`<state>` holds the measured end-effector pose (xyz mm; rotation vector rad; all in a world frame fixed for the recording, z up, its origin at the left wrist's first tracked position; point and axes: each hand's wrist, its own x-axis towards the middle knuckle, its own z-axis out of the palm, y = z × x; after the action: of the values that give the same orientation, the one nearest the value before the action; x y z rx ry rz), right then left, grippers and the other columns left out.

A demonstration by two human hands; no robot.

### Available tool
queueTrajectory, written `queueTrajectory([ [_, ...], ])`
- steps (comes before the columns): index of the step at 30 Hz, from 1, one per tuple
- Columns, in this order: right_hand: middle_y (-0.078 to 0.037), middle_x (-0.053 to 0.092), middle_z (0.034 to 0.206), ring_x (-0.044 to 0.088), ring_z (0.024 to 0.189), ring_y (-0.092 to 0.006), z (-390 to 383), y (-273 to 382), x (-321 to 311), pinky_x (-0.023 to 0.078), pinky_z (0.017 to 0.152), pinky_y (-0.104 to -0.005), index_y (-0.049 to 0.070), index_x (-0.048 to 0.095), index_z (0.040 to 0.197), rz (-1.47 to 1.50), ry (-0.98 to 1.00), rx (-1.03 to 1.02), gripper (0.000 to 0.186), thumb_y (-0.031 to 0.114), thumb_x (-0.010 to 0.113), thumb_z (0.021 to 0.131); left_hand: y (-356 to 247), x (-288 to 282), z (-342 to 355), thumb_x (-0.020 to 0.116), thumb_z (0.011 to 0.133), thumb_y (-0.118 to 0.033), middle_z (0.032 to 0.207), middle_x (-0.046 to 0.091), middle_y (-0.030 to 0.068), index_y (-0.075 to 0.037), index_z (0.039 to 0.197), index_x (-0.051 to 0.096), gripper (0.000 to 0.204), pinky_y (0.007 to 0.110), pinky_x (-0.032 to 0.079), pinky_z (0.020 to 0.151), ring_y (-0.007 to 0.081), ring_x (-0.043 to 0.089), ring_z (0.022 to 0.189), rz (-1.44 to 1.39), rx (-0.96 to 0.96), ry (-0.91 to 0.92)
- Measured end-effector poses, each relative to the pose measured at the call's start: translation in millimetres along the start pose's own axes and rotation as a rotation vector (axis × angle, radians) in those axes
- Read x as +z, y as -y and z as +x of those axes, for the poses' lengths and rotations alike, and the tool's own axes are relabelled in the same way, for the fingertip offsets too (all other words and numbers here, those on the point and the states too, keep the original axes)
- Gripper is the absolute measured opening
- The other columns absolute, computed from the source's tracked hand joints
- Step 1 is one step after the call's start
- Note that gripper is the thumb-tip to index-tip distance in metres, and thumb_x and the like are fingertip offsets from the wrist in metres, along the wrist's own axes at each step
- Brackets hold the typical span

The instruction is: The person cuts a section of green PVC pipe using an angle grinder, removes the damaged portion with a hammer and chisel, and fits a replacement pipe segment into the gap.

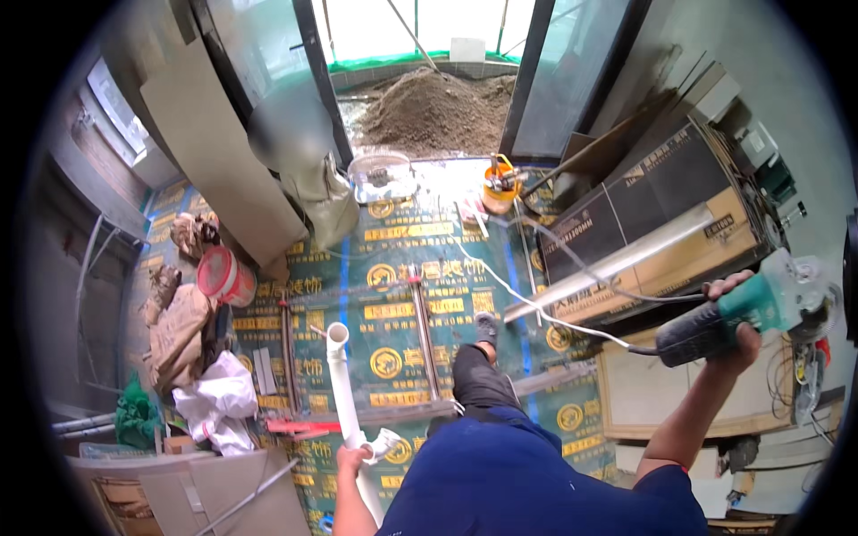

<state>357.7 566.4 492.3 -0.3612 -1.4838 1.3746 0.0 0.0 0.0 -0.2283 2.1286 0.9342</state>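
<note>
1. Left hand (354,457) is wrapped round the white pipe (343,393), right beside the side branch (384,443). Narrow grip.
2. Right hand (744,347) is closed round the green grinder (761,299), holding it raised out to the right, well apart from the pipe. Disc (833,308) sits at the far outer side; can't tell from my feed if it's spinning.
3. Pipe location: left of the wearer's shirt (527,478), over the floor sheet (386,384), pointing away toward the doorway. Flared end (337,334) is the far one. Near end drops out of my sight beside the shirt. Can't tell if any of it touches the floor.
4. Done, by my read: pipe and grinder both in hand, branch and flared end on the pipe. White cord (527,300) runs from the grinder's rear across the floor; power on or off, can't tell.
5. Left, my judgement: disc isn't at the pipe, so no cutting at this moment. I see no cut mark on the visible length; hidden end could differ.
6. Metal bars (424,344) lie on the sheet just right of the pipe and to its left. Can't put a firmer figure on progress.
</note>
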Motion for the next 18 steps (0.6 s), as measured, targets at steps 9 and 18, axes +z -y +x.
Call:
queueTrajectory([
  [9, -0.013, 0.058, 0.102, 0.065, 0.095, -0.0282, 219, -185, 16, 0.049, 0.094, -0.0474, -0.004, 0.047, 0.123, 0.212, 0.116, 0.110, 0.076, 0.024, 0.083, 0.062, -149, 46, 52, 0.084, 0.060, -0.014, 0.106, 0.072, 0.0160, 0.006, 0.111, 0.067, 0.058, 0.037, 0.054, 0.084, 0.0257, 0.070, 0.097, 0.087, -0.243, -0.067],
  [18, -0.013, 0.059, 0.097, 0.067, 0.090, -0.0302, 383, -247, 9, 0.054, 0.091, -0.0484, -0.004, 0.049, 0.113, 0.359, 0.157, 0.297, 0.068, 0.025, 0.081, 0.061, -413, 149, 114, 0.076, 0.059, -0.008, 0.096, 0.071, 0.0126, 0.004, 0.107, 0.070, 0.050, 0.039, 0.054, 0.073, 0.0263, 0.070, 0.082, 0.000, -0.204, 0.000],
])
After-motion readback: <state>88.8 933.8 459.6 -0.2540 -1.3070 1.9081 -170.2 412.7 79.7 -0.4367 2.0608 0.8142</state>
